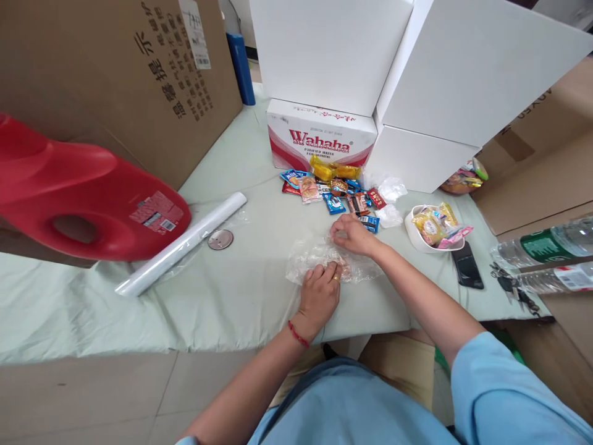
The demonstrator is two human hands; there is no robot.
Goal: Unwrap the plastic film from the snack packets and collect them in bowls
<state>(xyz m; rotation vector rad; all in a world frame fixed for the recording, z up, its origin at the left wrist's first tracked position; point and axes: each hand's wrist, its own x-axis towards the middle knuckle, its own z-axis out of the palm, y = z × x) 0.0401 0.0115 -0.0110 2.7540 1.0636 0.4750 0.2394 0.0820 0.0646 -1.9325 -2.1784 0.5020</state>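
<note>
On a table (259,296) covered in pale green cloth, a person in a light blue top works with both hands in front of a Wahaha water carton (319,139). The left hand (319,290), wearing one ring and one red bracelet (298,334), reaches palm down toward the carton, its fingers close together and pressed onto a clear plastic film (301,262); whether they grip anything cannot be told. The right hand (353,235), nearer the carton, comes in from the right with fingers curled and thumb near the index finger; whether they pinch the film's edge cannot be told. The film lies in front of the carton, with one pinkish item (345,269) showing beside the left fingertips.

At the carton's foot sits a pile of wrapped snacks (334,204), too overlapped to count, and at least two crumpled white bundles (391,188). To the carton's left are one film roll (185,241), one round disc (220,240) and one red jug (115,198); to its right, one white bowl (417,238) of packets, one phone (467,266) and two clear bottles (549,246).
</note>
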